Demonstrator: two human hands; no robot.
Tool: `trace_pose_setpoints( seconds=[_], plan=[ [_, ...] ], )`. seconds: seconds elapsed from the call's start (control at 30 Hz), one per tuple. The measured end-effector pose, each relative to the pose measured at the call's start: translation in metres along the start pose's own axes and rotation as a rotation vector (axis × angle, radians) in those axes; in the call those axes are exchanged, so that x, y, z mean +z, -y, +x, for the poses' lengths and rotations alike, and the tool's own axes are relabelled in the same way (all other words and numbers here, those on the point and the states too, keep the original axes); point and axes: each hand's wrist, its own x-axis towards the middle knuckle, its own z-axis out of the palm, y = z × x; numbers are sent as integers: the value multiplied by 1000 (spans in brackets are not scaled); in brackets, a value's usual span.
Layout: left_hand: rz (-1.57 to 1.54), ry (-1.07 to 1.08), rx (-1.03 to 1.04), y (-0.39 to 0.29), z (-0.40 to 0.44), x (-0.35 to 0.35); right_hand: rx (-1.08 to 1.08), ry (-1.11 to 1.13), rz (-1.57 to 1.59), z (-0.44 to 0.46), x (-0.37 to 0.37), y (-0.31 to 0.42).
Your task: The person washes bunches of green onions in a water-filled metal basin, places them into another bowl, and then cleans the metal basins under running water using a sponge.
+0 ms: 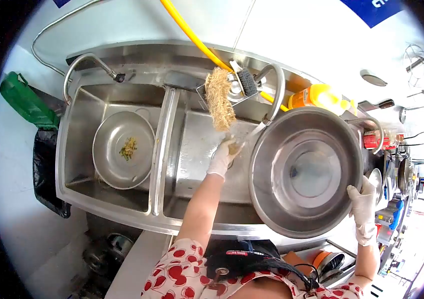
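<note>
My right hand (363, 207), in a white glove, grips the rim of a large steel basin (264, 184), which is tilted over the right side of the sink. My left hand (222, 158), also gloved, is over the right sink compartment (192, 144), at the water stream from the faucet (280, 92). Its fingers are bent around something small and tan that I cannot make out. Just above that hand, a loofah scrubber (219, 99) hangs over a wire rack. Beside the loofah is a dark-bristled brush (247, 81).
In the left compartment sits a steel bowl (103, 149) with food scraps (128, 148). A second faucet (86, 59) stands behind it. Yellow bottles (317, 97) and a yellow hose (192, 34) are at the back. A green bin lid (28, 102) is at the far left.
</note>
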Motion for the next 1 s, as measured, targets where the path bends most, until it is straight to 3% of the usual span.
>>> trace_pose_setpoints(
  seconds=[0.03,0.17,0.27,0.33,0.43,0.57,0.6,0.67,0.73,0.77,0.8,0.83,0.9,0.97,1.0],
  plan=[
    [35,50,66,3,6,9,-21,-9,0,-3,-3,-1],
    [38,130,-121,-2,-13,54,-104,-17,12,-12,-15,-4],
    [91,34,-5,-9,-62,88,-192,-37,26,-14,-20,-15],
    [310,-75,50,-2,-51,74,-321,-60,44,-9,-21,-32],
    [617,-238,242,16,-40,56,-229,63,105,-7,-27,-33],
    [1204,-342,461,22,-110,66,-334,24,47,-4,-26,-34],
    [1133,-284,442,23,-97,43,-369,11,12,-4,-28,-30],
    [1190,-209,551,-8,-151,76,-404,-38,-35,-1,-31,-32],
    [843,103,867,-53,-203,139,-425,-83,-47,4,-32,-35],
    [953,156,1076,-78,-204,156,-434,-95,-60,5,-31,-36],
    [1074,109,1056,-101,-213,179,-446,-107,-75,7,-32,-36],
    [1295,268,1461,-119,-207,193,-461,-122,-90,7,-32,-36],
    [1512,321,1260,-148,-178,209,-555,-148,-57,3,-30,-33],
    [2246,35,1314,-147,-172,219,-605,-193,-140,-7,-31,-30],
    [2376,28,1265,-151,-157,218,-560,-208,-135,-15,-31,-25]
  ],
)
